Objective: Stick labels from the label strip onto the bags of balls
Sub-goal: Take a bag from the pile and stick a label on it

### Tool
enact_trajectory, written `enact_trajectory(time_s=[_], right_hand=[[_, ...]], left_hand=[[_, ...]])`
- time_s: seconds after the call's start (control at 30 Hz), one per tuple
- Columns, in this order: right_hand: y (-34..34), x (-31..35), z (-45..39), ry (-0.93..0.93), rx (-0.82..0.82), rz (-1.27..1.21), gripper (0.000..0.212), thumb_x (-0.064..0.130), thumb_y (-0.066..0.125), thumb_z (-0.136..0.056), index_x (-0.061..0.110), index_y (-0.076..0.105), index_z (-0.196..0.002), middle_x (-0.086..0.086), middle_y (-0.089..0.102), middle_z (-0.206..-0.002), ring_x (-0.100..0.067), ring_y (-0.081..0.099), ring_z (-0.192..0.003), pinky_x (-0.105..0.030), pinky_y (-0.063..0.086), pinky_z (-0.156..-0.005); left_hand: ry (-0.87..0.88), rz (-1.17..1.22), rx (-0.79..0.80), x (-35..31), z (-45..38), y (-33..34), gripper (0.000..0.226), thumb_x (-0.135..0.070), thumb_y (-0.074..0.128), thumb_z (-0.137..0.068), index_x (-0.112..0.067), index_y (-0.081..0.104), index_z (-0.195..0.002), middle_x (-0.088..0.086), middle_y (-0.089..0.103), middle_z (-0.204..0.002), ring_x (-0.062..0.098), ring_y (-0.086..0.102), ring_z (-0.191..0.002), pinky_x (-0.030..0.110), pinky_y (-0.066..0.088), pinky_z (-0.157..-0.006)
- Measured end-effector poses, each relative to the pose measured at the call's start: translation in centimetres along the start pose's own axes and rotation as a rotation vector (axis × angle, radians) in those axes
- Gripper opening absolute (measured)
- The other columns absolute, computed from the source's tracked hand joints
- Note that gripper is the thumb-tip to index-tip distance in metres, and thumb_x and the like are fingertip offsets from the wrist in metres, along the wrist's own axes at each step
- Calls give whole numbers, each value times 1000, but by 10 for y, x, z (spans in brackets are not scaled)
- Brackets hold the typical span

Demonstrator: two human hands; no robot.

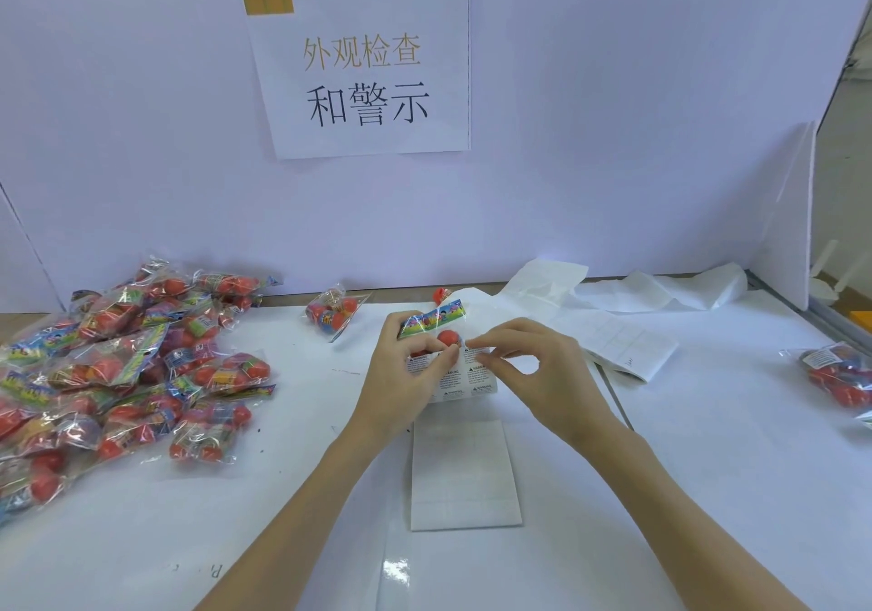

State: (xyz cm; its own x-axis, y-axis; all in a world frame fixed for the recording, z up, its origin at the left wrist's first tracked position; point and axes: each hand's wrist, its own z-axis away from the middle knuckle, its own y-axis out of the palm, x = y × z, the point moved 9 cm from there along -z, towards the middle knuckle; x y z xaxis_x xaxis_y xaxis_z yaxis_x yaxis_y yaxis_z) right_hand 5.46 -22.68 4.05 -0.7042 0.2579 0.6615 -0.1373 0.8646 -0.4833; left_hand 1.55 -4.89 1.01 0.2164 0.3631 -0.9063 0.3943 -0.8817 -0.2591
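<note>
At the table's middle my left hand (409, 365) grips a clear bag of red balls (436, 322) with a colourful header, held together with the top of the label strip (465, 464). The strip's printed warning labels show between my hands, and its bare backing runs down toward me. My right hand (528, 365) pinches a label (474, 351) at the strip's top edge with thumb and forefinger, just right of a red ball in the bag.
A large pile of bagged balls (118, 374) fills the left side of the table. One bag (332, 310) lies behind my left hand. Another bag (837, 374) is at the right edge. Spent backing paper (627, 332) trails to the back right. A white partition (472, 214) with a sign stands behind.
</note>
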Motion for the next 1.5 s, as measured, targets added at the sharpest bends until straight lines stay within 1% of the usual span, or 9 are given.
enact_trajectory(time_s=[0.13,0.33,0.43,0.57,0.7,0.87,1.07,1.3,1.5], right_hand=[[-2,6,0,-60,-25,23,17,11,81,-91,25,83,-99,11,70,-104,-13,67,-94,-26,55,-82],[-10,5,-3,30,-118,-166,19,7,74,-95,26,78,-97,9,72,-111,-16,68,-109,-20,54,-86],[-17,-4,-4,147,-167,-332,22,6,69,-99,27,76,-99,8,77,-103,-13,71,-99,-22,56,-83],[-18,-12,-3,239,-159,-426,30,4,65,-100,32,78,-101,5,76,-96,-13,68,-86,-26,60,-75],[-15,-10,-2,267,-142,-451,33,4,64,-101,33,80,-101,1,73,-92,-11,64,-79,-20,56,-71],[-10,-6,-2,270,-95,-476,37,1,61,-101,32,75,-117,0,67,-84,-14,67,-76,-21,56,-72],[0,-1,-1,258,-32,-481,39,2,63,-100,29,63,-128,0,67,-82,-17,66,-74,-28,58,-73],[-4,-4,-1,281,-101,-602,40,0,60,-101,25,56,-132,-5,66,-84,-31,75,-85,-42,65,-81],[-2,-4,0,335,-52,-628,40,0,62,-101,25,56,-132,-4,68,-83,-27,79,-91,-29,62,-84]], left_hand=[[-31,-6,-19,2,1,-1,6,-27,79,-91,-23,80,-86,-11,49,-121,3,53,-121,12,52,-79],[-59,2,-79,3,-1,-9,16,-30,71,-98,-21,80,-88,-1,51,-114,-9,57,-103,12,48,-78],[-43,-5,-149,1,-2,-20,22,-32,61,-103,-22,79,-96,1,53,-116,6,65,-92,19,51,-80],[-9,150,-216,-2,-5,-34,9,-17,76,-94,-23,77,-100,7,63,-119,17,73,-86,25,61,-72],[-34,339,-119,0,-7,-28,35,-1,77,-90,-30,70,-108,1,70,-119,26,75,-96,32,62,-66],[-70,568,3,-1,-9,-13,77,-7,78,-87,-53,48,-140,9,75,-119,27,72,-89,32,58,-66],[-146,566,57,3,-7,-3,65,-20,74,-90,-55,50,-139,-2,77,-116,32,75,-105,38,64,-73],[-175,498,12,-1,-1,-4,53,-25,80,-85,-40,60,-131,22,74,-112,28,73,-83,31,60,-65],[-151,458,143,-8,2,9,40,-24,71,-95,-32,63,-133,9,72,-124,34,74,-103,40,63,-81]])
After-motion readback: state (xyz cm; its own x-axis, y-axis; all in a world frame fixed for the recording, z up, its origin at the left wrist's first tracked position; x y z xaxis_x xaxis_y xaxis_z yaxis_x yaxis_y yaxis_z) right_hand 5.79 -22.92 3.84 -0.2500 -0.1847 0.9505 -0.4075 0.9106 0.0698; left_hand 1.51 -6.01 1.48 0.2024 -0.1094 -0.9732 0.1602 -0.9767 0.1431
